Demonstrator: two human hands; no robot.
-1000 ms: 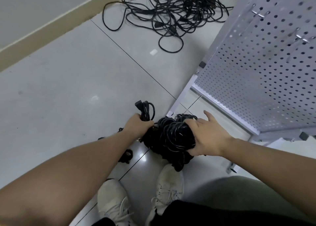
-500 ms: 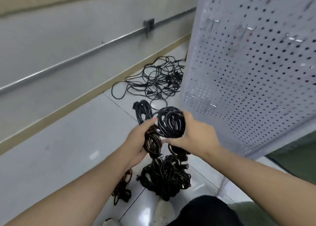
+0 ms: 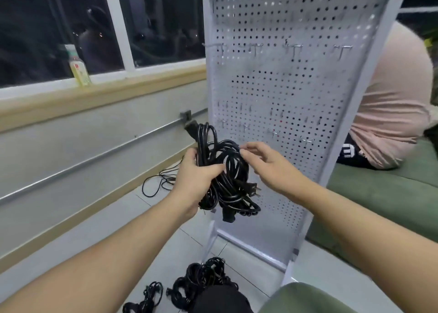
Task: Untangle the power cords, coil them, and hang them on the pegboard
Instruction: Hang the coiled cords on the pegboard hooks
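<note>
Gripping a coiled bundle of cords (image 3: 222,177) at frame centre, the left hand (image 3: 193,182) has its fingers and thumb curled round the black loops. The right hand (image 3: 267,165) reaches in from the right with fingers loosely spread, fingertips at the bundle's upper edge — open, holding nothing. Just behind stands the white pegboard (image 3: 291,94), with a row of hooks (image 3: 295,49) across its upper part and more lower down. On the floor at bottom centre lie more coiled cords (image 3: 201,282); a loose tangle (image 3: 161,182) trails at centre left. The hanging step seems in hand — next, 1 coil must be separated and a loop slipped over a hook.
</note>
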